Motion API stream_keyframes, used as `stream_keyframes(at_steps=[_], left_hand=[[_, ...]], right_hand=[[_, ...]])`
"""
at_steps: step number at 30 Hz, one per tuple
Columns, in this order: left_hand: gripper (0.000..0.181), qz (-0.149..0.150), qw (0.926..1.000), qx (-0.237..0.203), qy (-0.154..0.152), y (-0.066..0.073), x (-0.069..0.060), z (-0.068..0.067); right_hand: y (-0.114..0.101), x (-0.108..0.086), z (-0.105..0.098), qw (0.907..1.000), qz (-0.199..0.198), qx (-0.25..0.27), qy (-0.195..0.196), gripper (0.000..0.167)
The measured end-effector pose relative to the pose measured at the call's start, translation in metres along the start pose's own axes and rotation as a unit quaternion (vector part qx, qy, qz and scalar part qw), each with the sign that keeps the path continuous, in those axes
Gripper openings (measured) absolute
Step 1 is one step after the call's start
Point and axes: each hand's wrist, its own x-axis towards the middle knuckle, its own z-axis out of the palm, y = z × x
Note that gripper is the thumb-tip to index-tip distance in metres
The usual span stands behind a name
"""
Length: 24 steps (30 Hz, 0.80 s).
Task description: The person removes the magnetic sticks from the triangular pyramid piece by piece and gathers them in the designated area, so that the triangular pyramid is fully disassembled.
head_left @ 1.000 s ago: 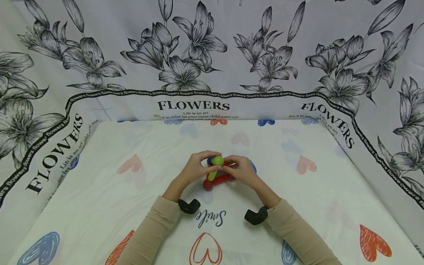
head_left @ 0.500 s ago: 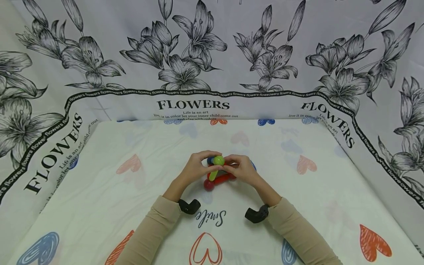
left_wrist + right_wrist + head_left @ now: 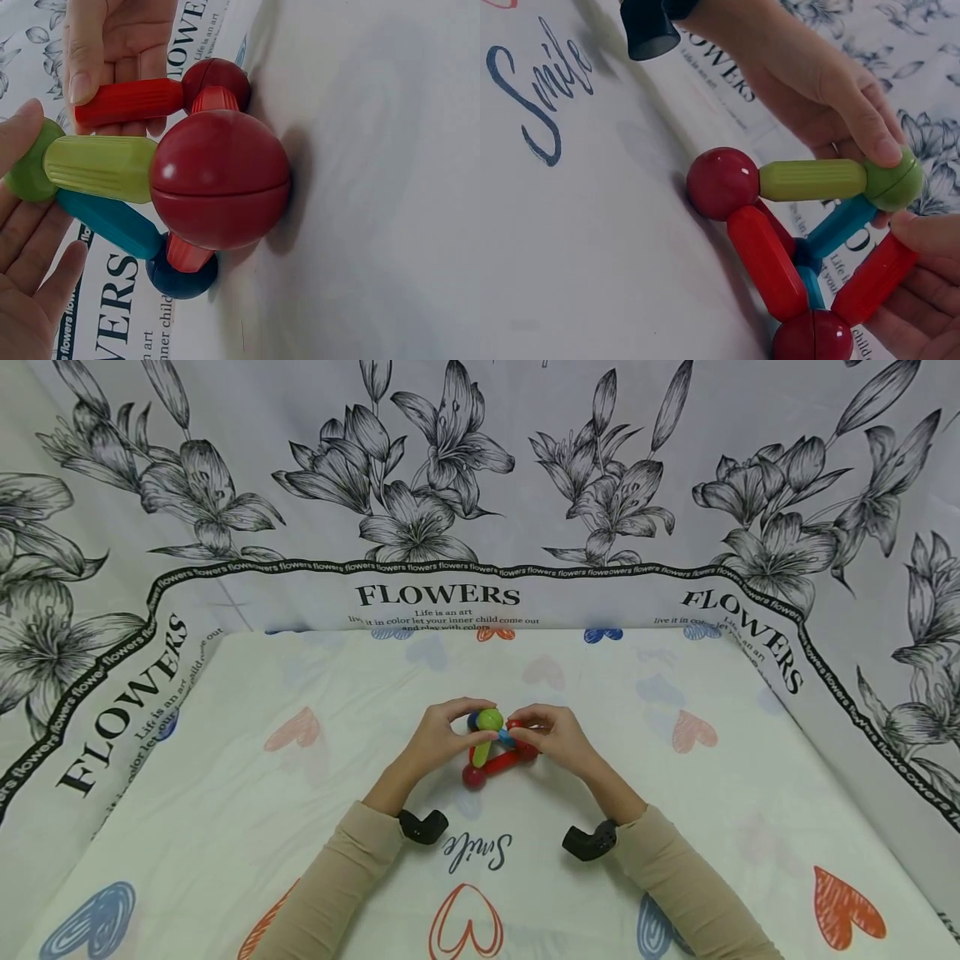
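Observation:
A small frame of rods and balls rests on the table. At its top, the left hand (image 3: 431, 743) holds a green ball (image 3: 490, 719) between thumb and fingers. From that ball a green rod (image 3: 105, 166) slopes down to a red ball (image 3: 220, 180), and a blue rod (image 3: 112, 223) to a dark blue ball (image 3: 181, 270). The right hand (image 3: 558, 739) pinches the upper end of a red rod (image 3: 876, 277), whose lower end meets another red ball (image 3: 812, 337). Another red rod (image 3: 767, 262) joins the two red balls. The pinched rod's top appears apart from the green ball.
The table has a white cloth (image 3: 360, 893) printed with hearts and the word "Smile". Behind and at both sides hangs a white curtain (image 3: 442, 510) with black flower prints. Black wrist devices (image 3: 590, 841) sit at both cuffs.
The right hand has drawn slightly right, away from the green ball and the left thumb. A gap now shows between the hands, with the blue rod visible in it.

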Motion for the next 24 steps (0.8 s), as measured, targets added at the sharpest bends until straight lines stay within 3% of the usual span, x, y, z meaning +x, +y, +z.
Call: stream_keyframes(at_steps=[24], left_hand=[[0.043,-0.031,0.9994,0.004,0.011,-0.003,-0.007,-0.013]], right_hand=[[0.000,-0.008,-0.014,0.9994,0.028,-0.007,0.016,0.025]])
